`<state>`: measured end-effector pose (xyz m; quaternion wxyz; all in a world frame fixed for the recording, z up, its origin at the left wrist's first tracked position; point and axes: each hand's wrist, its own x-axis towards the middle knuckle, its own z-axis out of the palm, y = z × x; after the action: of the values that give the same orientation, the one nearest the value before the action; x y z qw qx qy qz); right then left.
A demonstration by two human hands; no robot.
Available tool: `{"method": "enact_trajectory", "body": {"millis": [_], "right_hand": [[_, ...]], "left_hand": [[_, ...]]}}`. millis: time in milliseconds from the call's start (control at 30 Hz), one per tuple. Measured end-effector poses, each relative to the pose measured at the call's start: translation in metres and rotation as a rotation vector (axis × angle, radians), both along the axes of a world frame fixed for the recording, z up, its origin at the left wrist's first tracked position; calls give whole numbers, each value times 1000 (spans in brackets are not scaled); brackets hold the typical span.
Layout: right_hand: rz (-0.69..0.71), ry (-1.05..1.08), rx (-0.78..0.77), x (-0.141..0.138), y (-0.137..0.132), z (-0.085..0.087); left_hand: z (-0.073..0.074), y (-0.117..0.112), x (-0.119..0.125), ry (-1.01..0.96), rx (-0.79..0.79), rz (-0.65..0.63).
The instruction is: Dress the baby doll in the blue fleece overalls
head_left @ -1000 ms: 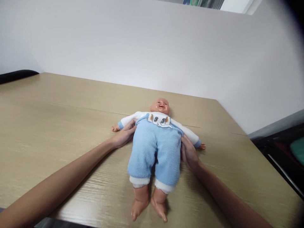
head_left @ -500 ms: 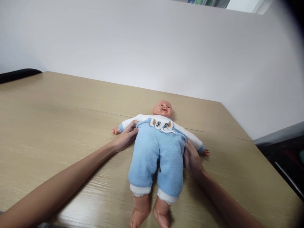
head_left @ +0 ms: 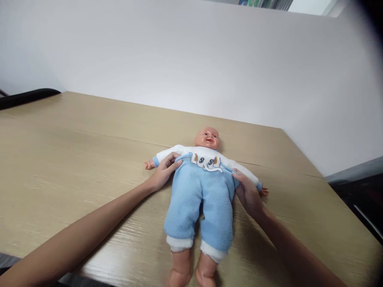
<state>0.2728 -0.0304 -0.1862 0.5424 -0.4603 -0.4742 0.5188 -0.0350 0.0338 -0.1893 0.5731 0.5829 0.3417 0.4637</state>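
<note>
A baby doll (head_left: 208,138) lies on its back on the wooden table, head away from me and feet towards me. It wears a white long-sleeved top (head_left: 170,151) with blue cuffs and fuzzy light-blue trousers (head_left: 187,191) with white hems. An elephant face (head_left: 206,161) is stitched at the upper edge of the trousers. My left hand (head_left: 166,169) is closed on that blue edge at the doll's left-of-view side. On the other side, my right hand (head_left: 247,189) pinches the same edge, its lower fingers partly hidden behind the trousers.
The wooden table (head_left: 98,171) runs up to a pale wall (head_left: 179,59). A black curved object (head_left: 32,97) stands at the far left edge. Dark items (head_left: 356,191) lie beyond the table's right edge.
Both hands have tightened from resting at the doll's sides to gripping the trousers' upper edge. The edge is pulled slightly towards me. The view has shifted a little.
</note>
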Motion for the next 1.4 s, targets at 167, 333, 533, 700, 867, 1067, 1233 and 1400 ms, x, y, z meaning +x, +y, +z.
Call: {"method": "enact_trajectory", "body": {"millis": [167,333,533,700,867,1067,1233,1400], "right_hand": [[87,-29,-64,6,23,30],[76,-85,-165,8,41,33],[-125,-458,121,-14,40,40],[-54,-787,467,-65,74,74],[416,-1038,450,-113,134,87],[928,-1248,582,-158,177,76],[910,-1325,643,-178,172,74],[629,-1174,610,-159,167,80]], "left_hand": [[1,-1,2,-35,38,37],[-2,4,3,-42,12,39],[-1,3,5,-5,154,168],[-1,-1,6,35,282,231],[-4,-4,3,103,337,304],[-1,-9,1,196,482,367],[1,-12,2,159,413,359],[-2,-13,2,133,372,331]]}}
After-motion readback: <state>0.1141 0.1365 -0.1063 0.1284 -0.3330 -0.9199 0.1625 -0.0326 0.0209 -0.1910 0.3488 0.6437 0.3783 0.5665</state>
